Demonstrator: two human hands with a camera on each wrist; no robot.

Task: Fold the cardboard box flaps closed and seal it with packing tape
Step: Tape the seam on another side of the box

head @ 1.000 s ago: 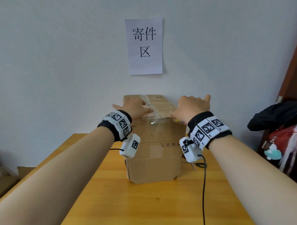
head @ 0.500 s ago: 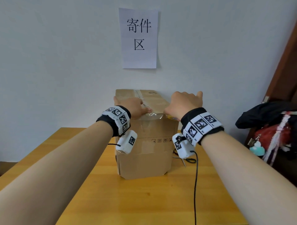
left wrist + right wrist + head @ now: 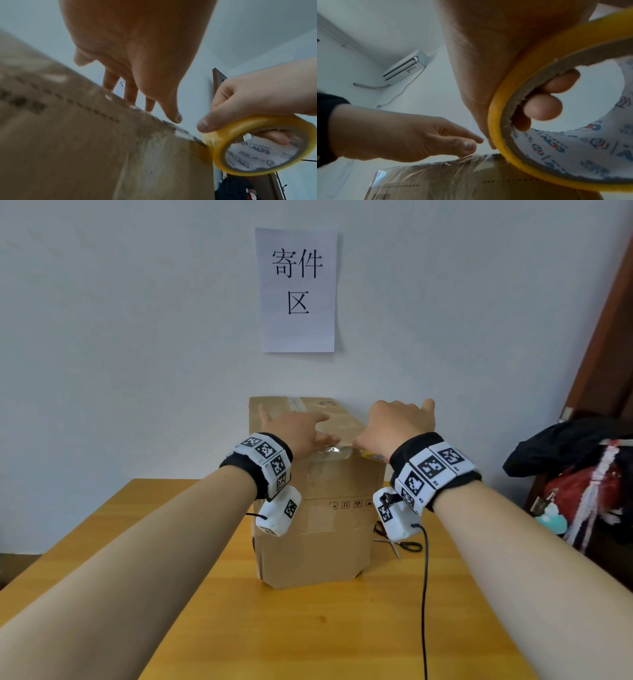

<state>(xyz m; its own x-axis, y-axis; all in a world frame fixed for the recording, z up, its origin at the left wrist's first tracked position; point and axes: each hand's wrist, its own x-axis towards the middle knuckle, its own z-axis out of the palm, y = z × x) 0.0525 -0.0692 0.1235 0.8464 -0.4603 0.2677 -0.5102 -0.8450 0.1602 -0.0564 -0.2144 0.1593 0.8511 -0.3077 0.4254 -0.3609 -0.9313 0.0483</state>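
A tall cardboard box (image 3: 315,542) stands on the wooden table (image 3: 308,628), its top flaps folded down. Clear tape (image 3: 329,451) runs across the top and wrinkles over the front edge (image 3: 436,170). My left hand (image 3: 301,429) lies on the box top, fingers straight and pointing right, pressing the tape near the front edge. My right hand (image 3: 397,422) grips a yellow tape roll (image 3: 257,120) at the box's top front right corner. Its fingers pass through the core and its thumb is on the outside. In the head view only a sliver of the tape roll (image 3: 371,454) shows.
Scissors (image 3: 400,546) lie on the table just right of the box, beside a black cable (image 3: 424,594) running toward me. A paper sign (image 3: 298,289) hangs on the wall behind. Dark and red bags (image 3: 582,474) sit at the right by a brown door.
My left hand's fingers have stretched out flatter and further right along the box top. The right hand keeps the roll at the front right corner. The head view has shifted slightly.
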